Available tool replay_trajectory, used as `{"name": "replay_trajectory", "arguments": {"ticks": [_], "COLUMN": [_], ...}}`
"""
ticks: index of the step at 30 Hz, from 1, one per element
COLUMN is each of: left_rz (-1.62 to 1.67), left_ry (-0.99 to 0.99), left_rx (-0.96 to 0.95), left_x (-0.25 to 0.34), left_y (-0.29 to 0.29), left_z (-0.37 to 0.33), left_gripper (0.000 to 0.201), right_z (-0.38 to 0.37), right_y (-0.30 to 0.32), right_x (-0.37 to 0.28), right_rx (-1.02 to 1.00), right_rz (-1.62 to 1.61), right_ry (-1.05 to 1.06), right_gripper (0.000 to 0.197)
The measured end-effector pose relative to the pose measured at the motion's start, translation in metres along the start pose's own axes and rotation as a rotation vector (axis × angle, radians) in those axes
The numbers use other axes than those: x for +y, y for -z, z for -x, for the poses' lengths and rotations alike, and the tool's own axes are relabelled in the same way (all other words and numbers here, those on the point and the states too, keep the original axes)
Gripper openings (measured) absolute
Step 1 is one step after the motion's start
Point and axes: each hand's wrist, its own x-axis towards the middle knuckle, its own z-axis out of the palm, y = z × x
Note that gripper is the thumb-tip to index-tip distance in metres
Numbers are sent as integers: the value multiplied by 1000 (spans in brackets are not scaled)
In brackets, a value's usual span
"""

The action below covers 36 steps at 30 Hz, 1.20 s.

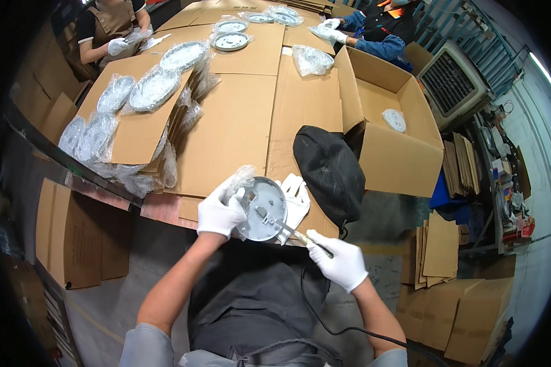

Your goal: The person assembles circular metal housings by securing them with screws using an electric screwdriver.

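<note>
Disc (260, 199), one, grey, just left of the bag (329, 174): left hand (222, 211) grips its left rim, clear wrap (245, 175) bunched at the fingers; right hand (340, 262) is closed round the handle of a tool (304, 238), its tip at the disc's face, contact unclear

Step, as judged: working a fitting on the disc; best done with rim held firm, tip seated squarely, pressure light, left fingers out of the tip's line

Counts: bag, one; tool, one; loose glove (295, 199), between disc and bag, one or a pair, cannot tell; open carton (401, 162), right of the bag, one, one small disc (393, 120) inside; wrapped discs (155, 88), far left of the bag, five on top, lower ones uncountable; co-workers (386, 27), beyond the bag, two
</note>
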Motion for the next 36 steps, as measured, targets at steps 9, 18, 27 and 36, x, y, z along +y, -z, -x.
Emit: {"name": "replay_trajectory", "arguments": {"ticks": [9, 18, 27, 36], "left_rz": [-387, -425, -384, -372], "left_ry": [-18, -38, 39, 11], "left_rx": [-407, -331, -330, -397], "left_x": [65, 44, 0, 4], "left_y": [14, 4, 14, 24], "left_z": [-31, -43, -54, -55], "left_gripper": [32, 28, 29, 41], "right_z": [-50, -72, -31, 7], "right_y": [36, 31, 0, -19], "right_x": [-17, -26, 9, 37], "right_rx": [-200, -403, -115, 179], "right_rz": [372, 466, 153, -378], "right_ry": [141, 117, -2, -244], "right_gripper": [19, 20, 23, 29]}}
